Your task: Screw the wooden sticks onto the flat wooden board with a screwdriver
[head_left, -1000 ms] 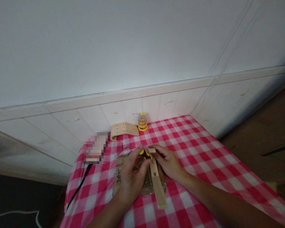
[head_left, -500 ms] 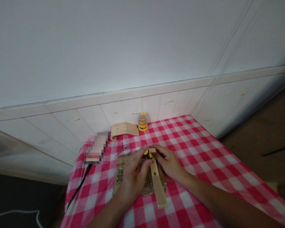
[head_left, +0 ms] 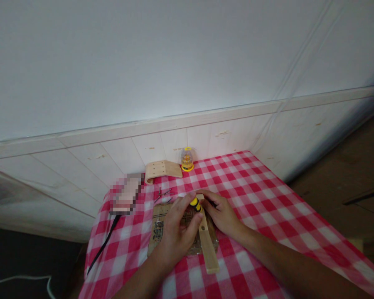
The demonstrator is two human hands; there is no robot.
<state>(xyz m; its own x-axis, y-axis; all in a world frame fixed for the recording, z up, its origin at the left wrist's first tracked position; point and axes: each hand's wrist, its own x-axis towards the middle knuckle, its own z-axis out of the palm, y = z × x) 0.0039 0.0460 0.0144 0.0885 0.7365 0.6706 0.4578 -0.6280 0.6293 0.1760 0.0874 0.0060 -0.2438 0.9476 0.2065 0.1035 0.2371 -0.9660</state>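
Yellow-and-black, the tool handle (head_left: 196, 203) sits pinched in my left hand (head_left: 178, 226) at the frame's lower centre, over the wooden strip (head_left: 206, 241) whose upper end my right hand (head_left: 223, 214) grips.

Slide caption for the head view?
Left hand holds a screwdriver over a wooden strip gripped by the right hand.

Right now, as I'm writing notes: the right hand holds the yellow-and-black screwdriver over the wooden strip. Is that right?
No, the hand is wrong: the head view shows the left hand holding the yellow-and-black screwdriver over the wooden strip. The right hand is at the strip's far end.
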